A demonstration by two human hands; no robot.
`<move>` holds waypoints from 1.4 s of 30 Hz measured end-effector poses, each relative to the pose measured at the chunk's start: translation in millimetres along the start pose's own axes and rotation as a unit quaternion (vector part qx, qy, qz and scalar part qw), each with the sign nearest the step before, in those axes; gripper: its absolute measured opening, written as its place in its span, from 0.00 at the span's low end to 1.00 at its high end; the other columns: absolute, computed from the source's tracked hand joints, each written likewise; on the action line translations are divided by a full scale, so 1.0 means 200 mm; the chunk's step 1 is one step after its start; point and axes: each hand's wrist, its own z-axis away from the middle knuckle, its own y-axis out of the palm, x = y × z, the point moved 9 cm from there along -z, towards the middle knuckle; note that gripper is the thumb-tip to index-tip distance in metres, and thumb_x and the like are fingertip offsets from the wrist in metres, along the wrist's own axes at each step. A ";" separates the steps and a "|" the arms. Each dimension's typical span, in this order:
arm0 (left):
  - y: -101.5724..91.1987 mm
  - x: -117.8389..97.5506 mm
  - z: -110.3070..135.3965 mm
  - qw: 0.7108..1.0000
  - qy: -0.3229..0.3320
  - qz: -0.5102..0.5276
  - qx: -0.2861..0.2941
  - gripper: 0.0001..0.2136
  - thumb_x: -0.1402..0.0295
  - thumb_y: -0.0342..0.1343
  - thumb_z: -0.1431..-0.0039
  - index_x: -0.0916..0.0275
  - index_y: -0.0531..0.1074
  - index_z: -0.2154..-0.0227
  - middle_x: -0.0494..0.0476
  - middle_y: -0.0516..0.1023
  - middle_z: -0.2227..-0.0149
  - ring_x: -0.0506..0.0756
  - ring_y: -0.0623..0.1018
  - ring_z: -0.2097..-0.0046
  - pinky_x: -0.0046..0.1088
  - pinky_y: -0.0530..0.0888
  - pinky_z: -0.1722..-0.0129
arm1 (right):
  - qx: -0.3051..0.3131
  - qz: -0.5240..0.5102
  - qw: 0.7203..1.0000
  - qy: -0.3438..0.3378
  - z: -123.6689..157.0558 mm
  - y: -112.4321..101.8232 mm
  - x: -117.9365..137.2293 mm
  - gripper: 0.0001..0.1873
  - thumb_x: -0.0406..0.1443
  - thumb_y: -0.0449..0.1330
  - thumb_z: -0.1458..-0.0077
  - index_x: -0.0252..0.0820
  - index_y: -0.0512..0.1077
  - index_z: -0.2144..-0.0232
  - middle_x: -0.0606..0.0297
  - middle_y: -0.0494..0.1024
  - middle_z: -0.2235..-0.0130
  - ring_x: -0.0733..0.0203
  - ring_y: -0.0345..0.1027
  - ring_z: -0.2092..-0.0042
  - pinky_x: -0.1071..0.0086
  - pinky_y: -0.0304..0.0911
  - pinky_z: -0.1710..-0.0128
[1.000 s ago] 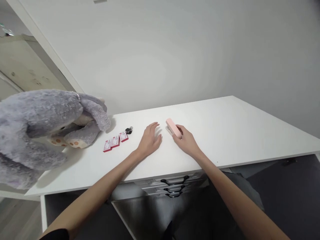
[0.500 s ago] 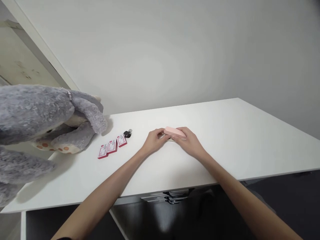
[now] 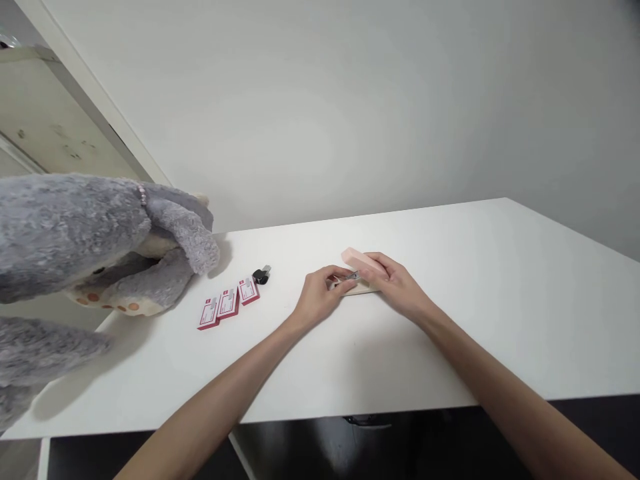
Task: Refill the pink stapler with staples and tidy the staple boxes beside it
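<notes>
A pink stapler (image 3: 359, 262) lies on the white table (image 3: 500, 300), its top tilted up from the base so the metal inside shows. My right hand (image 3: 395, 283) is wrapped over the stapler's top from the right. My left hand (image 3: 320, 300) pinches the stapler's left end at the base, fingers closed on it. Three small red and white boxes (image 3: 227, 305) lie in a row to the left, apart from both hands. A small black clip-like object (image 3: 261, 275) sits just beyond them.
A big grey plush elephant (image 3: 75, 247) fills the table's left end, one ear hanging near the red boxes. A white wall runs behind the table. A dark drawer handle (image 3: 363, 421) shows below the front edge.
My left hand went from lying flat on the table to gripping the stapler's left end. The stapler was turned sideways and its top has lifted off the base.
</notes>
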 end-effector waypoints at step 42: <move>-0.01 -0.27 0.09 0.973 0.213 -0.049 -0.068 0.04 0.75 0.55 0.43 0.59 0.69 0.68 0.55 0.75 0.62 0.56 0.74 0.58 0.35 0.72 0.53 | 0.132 -0.164 0.978 0.013 0.06 0.10 0.03 0.24 0.55 0.67 0.37 0.49 0.78 0.48 0.57 0.81 0.49 0.49 0.74 0.48 0.55 0.67 0.45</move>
